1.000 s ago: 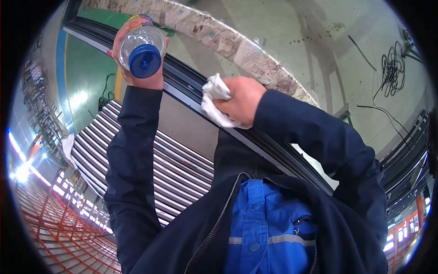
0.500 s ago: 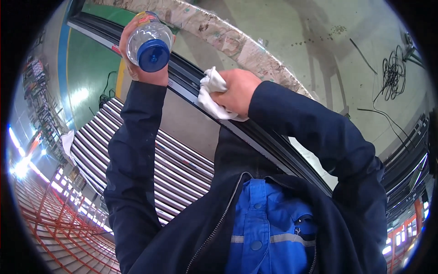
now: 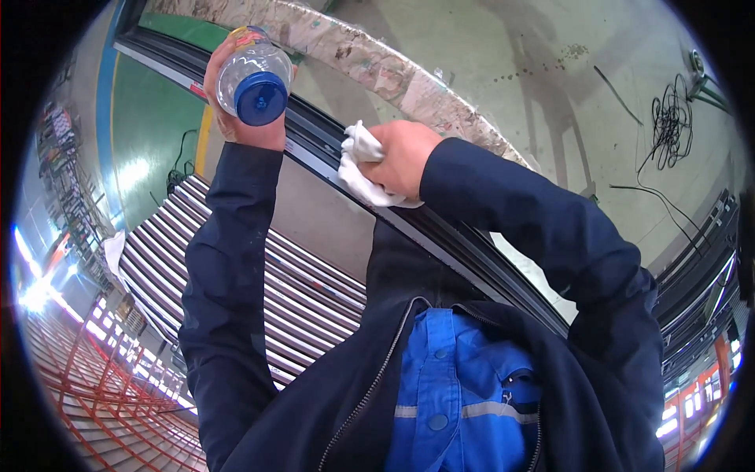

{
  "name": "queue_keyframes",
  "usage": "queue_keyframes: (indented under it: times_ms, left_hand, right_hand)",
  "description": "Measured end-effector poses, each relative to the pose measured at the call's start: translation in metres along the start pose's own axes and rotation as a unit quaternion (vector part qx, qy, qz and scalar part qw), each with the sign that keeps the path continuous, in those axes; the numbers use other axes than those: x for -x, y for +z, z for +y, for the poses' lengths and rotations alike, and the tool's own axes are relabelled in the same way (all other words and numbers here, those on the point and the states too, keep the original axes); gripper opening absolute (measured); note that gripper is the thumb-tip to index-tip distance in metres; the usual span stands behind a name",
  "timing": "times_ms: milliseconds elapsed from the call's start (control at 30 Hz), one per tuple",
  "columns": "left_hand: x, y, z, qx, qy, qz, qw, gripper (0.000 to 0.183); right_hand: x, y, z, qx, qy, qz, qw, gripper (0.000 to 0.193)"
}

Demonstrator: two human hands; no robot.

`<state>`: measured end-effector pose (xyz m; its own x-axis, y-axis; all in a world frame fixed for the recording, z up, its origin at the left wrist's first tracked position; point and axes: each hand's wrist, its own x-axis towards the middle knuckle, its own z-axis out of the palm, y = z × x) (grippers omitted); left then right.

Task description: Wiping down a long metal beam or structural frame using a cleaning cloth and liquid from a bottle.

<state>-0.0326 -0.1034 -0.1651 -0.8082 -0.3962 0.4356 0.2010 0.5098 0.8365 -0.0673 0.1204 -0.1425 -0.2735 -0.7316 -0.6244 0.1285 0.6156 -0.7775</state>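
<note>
At the upper left, my left hand (image 3: 223,101) is wrapped round a clear plastic bottle (image 3: 244,69) with a blue cap, the cap facing me. The bottle is above the far end of a long dark metal profile (image 3: 311,130), which runs diagonally from the upper left to the lower right. My right hand (image 3: 405,157) grips a bunched white cloth (image 3: 363,175) against this profile near its middle. The right fingers are mostly hidden by the cloth and the hand's back.
Behind the profile lies a support padded with stained, worn covering (image 3: 346,51). Several striped light-and-dark profiles (image 3: 307,307) lie side by side at the lower left. A coiled black cable (image 3: 668,130) rests on the green floor at the right, near more dark profiles (image 3: 700,252).
The view has shifted slightly. Both hands keep their holds, the right on the cloth at the profile and the left on the bottle, with little movement.
</note>
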Motion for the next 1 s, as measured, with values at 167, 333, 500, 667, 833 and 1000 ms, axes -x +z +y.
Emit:
queue_keyframes:
  times_ms: [167,333,500,667,833,1000]
  left_hand:
    - [0.001,-0.010,0.001,-0.096,0.048,-0.023,0.994,0.081]
    - [-0.004,-0.006,0.006,-0.142,0.046,-0.021,0.989,0.094]
    - [-0.001,-0.001,-0.005,-0.095,0.048,-0.014,0.994,0.092]
    - [-0.002,-0.008,0.003,-0.141,0.055,-0.023,0.988,0.092]
    - [-0.006,-0.005,0.004,-0.217,0.083,-0.015,0.973,0.091]
    - [-0.002,-0.003,-0.002,-0.141,0.064,-0.016,0.988,0.092]
  right_hand:
    - [0.045,0.006,0.037,0.059,0.000,-0.047,0.997,0.028]
    - [0.049,0.008,0.038,0.026,-0.008,-0.013,1.000,0.029]
    - [-0.001,-0.005,0.011,0.016,-0.017,-0.052,0.998,0.029]
    - [0.035,0.002,0.041,-0.016,0.002,-0.072,0.997,0.030]
    - [0.017,0.005,0.026,-0.027,-0.015,-0.040,0.999,0.027]
    - [-0.025,0.004,0.006,-0.028,-0.042,-0.018,0.999,0.030]
